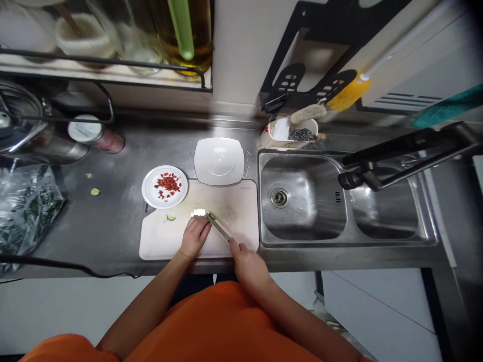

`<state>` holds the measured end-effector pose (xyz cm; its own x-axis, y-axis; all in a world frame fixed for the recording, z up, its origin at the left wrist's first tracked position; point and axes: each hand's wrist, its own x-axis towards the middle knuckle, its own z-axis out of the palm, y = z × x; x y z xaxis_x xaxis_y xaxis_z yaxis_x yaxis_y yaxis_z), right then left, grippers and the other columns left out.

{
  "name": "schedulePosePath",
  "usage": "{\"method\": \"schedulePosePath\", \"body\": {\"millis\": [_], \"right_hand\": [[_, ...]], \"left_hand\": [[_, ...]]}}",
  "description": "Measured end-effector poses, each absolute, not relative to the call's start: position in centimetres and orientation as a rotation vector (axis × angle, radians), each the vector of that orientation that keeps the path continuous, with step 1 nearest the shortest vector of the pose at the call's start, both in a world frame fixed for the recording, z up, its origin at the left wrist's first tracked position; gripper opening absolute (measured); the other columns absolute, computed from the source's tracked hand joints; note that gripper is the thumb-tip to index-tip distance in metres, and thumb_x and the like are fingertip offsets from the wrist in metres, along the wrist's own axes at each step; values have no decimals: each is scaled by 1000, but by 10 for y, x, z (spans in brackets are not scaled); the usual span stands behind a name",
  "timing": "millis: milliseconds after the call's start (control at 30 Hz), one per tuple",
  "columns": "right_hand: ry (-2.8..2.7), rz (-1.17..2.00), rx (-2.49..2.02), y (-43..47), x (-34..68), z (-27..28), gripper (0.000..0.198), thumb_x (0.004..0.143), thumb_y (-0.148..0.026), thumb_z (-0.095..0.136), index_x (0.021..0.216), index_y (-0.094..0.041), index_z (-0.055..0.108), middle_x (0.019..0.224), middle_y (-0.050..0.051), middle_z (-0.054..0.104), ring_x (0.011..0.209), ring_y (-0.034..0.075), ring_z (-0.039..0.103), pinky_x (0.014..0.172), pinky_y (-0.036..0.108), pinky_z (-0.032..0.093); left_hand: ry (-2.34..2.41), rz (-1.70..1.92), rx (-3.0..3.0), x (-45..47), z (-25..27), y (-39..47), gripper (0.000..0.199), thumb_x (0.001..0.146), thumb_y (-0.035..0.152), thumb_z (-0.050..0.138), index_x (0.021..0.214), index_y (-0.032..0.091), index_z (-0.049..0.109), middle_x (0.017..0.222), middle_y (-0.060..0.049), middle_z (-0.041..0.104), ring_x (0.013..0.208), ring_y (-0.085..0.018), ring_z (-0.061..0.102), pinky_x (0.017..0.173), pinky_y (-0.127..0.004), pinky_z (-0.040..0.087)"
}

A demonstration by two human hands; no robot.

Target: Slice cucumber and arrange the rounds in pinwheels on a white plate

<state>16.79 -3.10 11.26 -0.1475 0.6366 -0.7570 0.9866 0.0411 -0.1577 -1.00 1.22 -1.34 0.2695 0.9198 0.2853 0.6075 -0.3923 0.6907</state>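
Note:
My right hand [251, 266] is closed round the handle of a knife [221, 229], its blade slanting up and left over a pale cutting board [241, 201]. At the blade's tip lies a small green vegetable piece [212, 215], dark-skinned. My left hand [196, 235] rests on the board with fingers curled and pressed together against that piece, hiding most of what is under them. A bright glare sits just above these fingers. Pale green scraps [170, 217] lie on the board's left part. A white plate [147, 188] with red berries overlaps the board's upper left corner.
A square white dish [219, 161] stands behind the board. To the right is a double steel sink [305, 221] with a black faucet [362, 176]. At left are a bag of greens [28, 216], a lidded jar [96, 134], a pot [41, 136] and a green slice [95, 191].

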Motion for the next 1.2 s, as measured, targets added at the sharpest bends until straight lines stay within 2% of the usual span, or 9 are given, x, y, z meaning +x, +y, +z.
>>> {"method": "schedulePosePath", "body": {"millis": [1200], "right_hand": [[1884, -840, 1663, -14, 150, 105, 39, 90, -4, 25, 121, -15, 46, 93, 11, 64, 80, 18, 66, 66, 25, 49]], "left_hand": [[1370, 908, 2065, -12, -17, 12, 15, 89, 25, 51, 98, 19, 60, 89, -6, 65, 87, -17, 59, 82, -35, 49]]}}
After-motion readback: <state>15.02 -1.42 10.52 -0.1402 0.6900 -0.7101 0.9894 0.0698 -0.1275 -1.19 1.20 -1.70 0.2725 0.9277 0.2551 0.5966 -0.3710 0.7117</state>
